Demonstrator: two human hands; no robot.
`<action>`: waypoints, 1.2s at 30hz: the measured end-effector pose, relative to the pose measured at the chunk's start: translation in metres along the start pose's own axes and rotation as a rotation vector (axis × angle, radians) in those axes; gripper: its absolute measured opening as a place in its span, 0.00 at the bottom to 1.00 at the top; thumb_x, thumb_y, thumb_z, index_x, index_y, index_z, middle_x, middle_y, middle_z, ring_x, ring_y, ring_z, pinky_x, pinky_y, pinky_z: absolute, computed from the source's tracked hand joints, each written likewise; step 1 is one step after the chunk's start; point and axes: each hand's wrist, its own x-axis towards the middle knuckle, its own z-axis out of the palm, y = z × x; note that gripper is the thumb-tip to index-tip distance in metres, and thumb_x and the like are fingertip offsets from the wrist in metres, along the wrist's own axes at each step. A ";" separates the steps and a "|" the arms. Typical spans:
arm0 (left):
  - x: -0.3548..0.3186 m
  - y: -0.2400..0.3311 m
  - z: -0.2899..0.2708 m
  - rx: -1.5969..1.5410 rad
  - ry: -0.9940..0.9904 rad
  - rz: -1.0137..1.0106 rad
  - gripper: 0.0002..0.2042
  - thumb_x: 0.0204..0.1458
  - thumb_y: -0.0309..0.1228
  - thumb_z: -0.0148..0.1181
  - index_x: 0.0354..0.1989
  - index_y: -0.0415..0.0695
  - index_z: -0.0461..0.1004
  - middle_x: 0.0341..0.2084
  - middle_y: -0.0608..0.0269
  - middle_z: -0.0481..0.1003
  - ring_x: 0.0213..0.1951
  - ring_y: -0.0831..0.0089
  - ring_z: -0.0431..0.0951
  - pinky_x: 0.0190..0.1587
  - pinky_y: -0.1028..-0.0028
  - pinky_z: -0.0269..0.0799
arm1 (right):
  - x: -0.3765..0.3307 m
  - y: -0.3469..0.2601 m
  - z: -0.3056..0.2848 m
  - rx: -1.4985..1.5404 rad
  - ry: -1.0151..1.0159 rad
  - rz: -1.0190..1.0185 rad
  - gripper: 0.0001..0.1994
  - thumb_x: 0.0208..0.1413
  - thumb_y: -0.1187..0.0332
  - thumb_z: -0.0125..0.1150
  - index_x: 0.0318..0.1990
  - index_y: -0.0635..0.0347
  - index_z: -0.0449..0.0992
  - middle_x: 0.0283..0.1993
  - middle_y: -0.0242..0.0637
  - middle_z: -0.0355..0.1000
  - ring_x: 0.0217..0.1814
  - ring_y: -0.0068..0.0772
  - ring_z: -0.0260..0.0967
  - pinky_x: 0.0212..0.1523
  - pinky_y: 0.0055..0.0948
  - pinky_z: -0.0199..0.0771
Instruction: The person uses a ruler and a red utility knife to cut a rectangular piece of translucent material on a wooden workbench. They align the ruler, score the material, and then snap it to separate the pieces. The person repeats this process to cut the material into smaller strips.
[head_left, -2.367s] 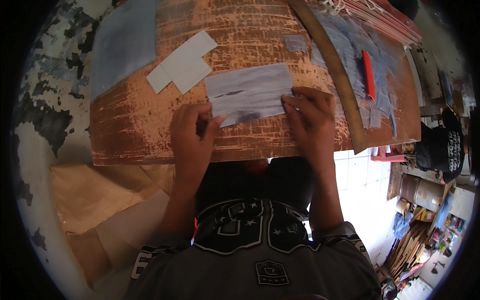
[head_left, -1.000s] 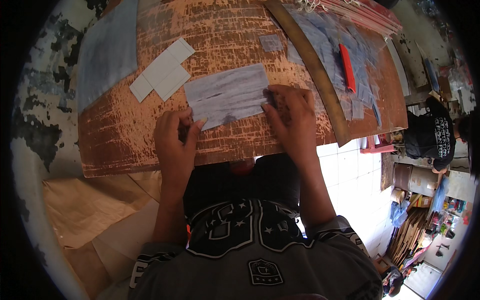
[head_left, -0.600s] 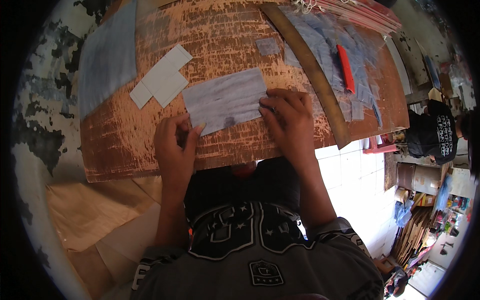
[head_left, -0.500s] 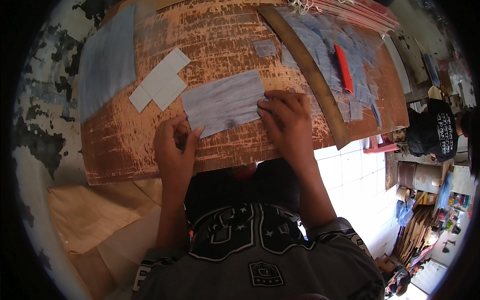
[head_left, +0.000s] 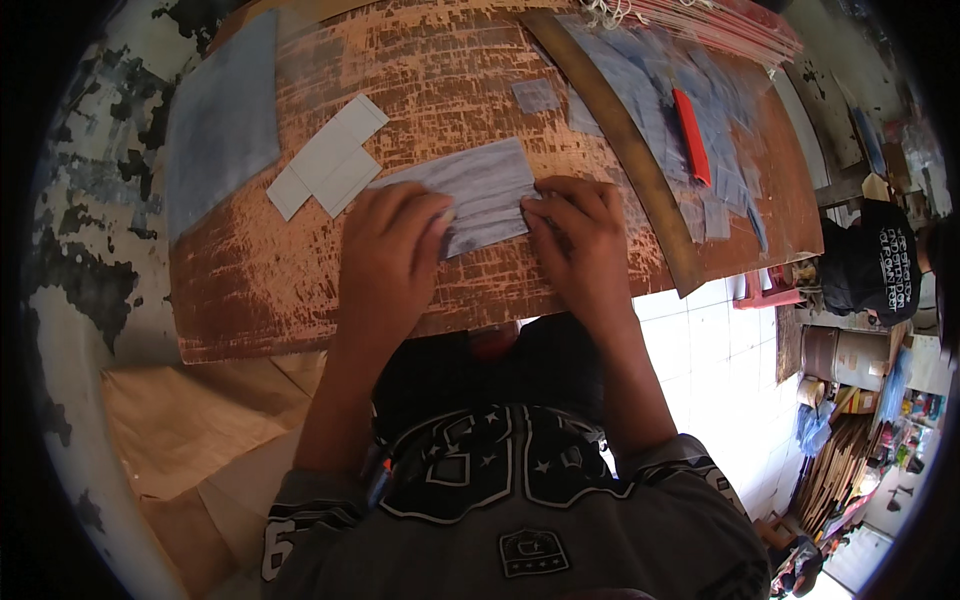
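Observation:
A grey, streaky rectangular sheet (head_left: pixel 490 190), perhaps clear plastic in layers, lies on the worn brown tabletop (head_left: pixel 440 60) in front of me. My right hand (head_left: pixel 582 225) pinches its right edge between thumb and fingers. Curled over its left end is my left hand (head_left: pixel 392 245), fingertips and thumb closed on the sheet and covering its lower left corner. Up and to the left of the sheet is a white card pattern (head_left: pixel 330 157) with ruled lines, made of offset rectangles. A small clear square (head_left: pixel 536 96) lies beyond the sheet.
At the far left rests a larger blue-grey sheet (head_left: pixel 225 120). On the right are a long brown ruler-like strip (head_left: pixel 625 145), a red cutter-like tool (head_left: pixel 690 138) and scattered clear plastic pieces (head_left: pixel 735 95). Red-and-white strips (head_left: pixel 715 25) are piled behind; another person (head_left: pixel 868 262) is at far right.
My left hand has moved right and upward, from the lower left corner to over the sheet's left end. My right hand stays at the right edge.

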 end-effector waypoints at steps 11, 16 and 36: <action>0.030 -0.025 0.033 -0.094 -0.190 0.101 0.06 0.63 0.22 0.64 0.46 0.38 0.80 0.45 0.55 0.78 0.49 0.51 0.77 0.54 0.55 0.74 | -0.002 -0.003 -0.001 0.011 0.009 0.029 0.10 0.56 0.76 0.74 0.45 0.57 0.88 0.55 0.37 0.82 0.56 0.51 0.74 0.60 0.47 0.76; 0.026 -0.023 0.042 -0.060 -0.180 0.098 0.08 0.61 0.21 0.66 0.48 0.39 0.77 0.48 0.54 0.76 0.51 0.51 0.75 0.55 0.55 0.74 | -0.001 -0.002 -0.002 -0.019 0.000 0.014 0.10 0.56 0.76 0.74 0.45 0.57 0.87 0.55 0.38 0.82 0.57 0.51 0.75 0.62 0.45 0.76; 0.029 -0.026 0.041 -0.134 -0.179 0.122 0.07 0.64 0.21 0.64 0.47 0.40 0.75 0.46 0.54 0.73 0.48 0.53 0.73 0.51 0.55 0.73 | -0.056 0.030 -0.107 -0.451 0.030 0.476 0.20 0.64 0.68 0.73 0.62 0.59 0.80 0.57 0.49 0.74 0.60 0.55 0.75 0.59 0.52 0.76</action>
